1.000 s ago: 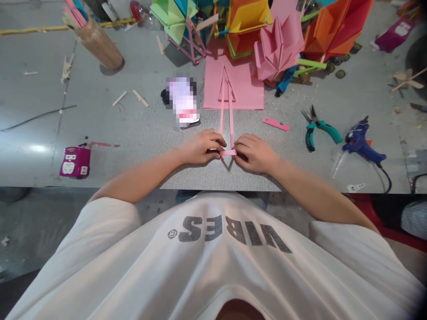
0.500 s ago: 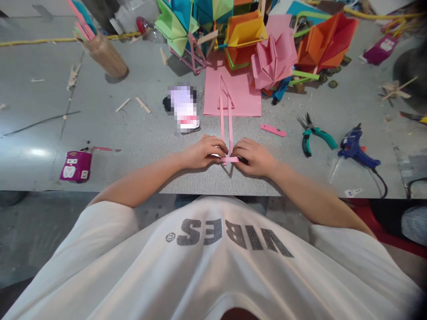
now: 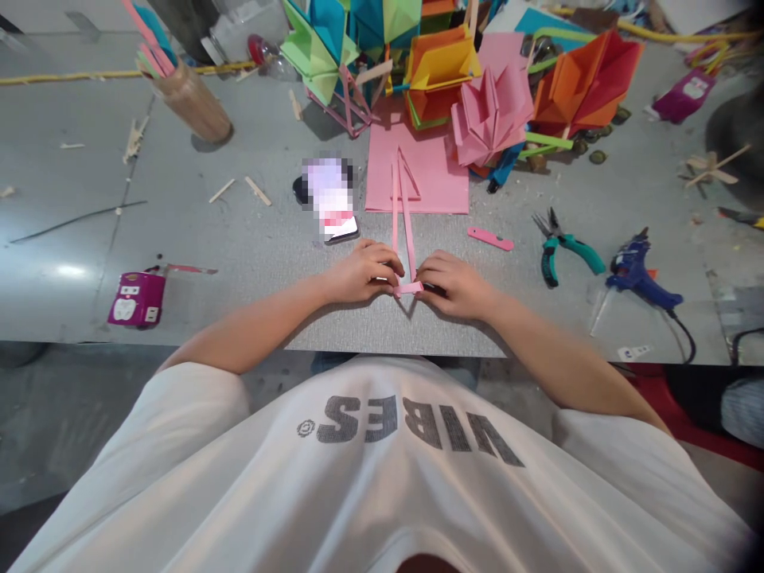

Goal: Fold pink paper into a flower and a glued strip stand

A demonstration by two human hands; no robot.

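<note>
Between my two hands is a pink stick frame (image 3: 408, 243), made of long thin strips that run away from me to a narrow point. My left hand (image 3: 371, 272) pinches its near left corner with curled fingers. Across from it, my right hand (image 3: 452, 285) grips the near right corner, fingers bent around the end of the short pink crosspiece (image 3: 408, 288). The fingertips partly hide both corners. The frame's far end lies over pink paper sheets (image 3: 442, 179), where a pink triangle of strips also shows.
A phone (image 3: 341, 227) lies left of the frame. To the right are a pink cutter (image 3: 490, 238), pliers (image 3: 574, 248) and a blue glue gun (image 3: 641, 270). Folded paper flowers (image 3: 493, 115) crowd the back. A purple box (image 3: 136, 299) and a stick-filled cup (image 3: 194, 103) stand left.
The frame's long strips have shifted slightly left and tilted at the far end. The crosspiece has moved a little left. Both hands keep their grip.
</note>
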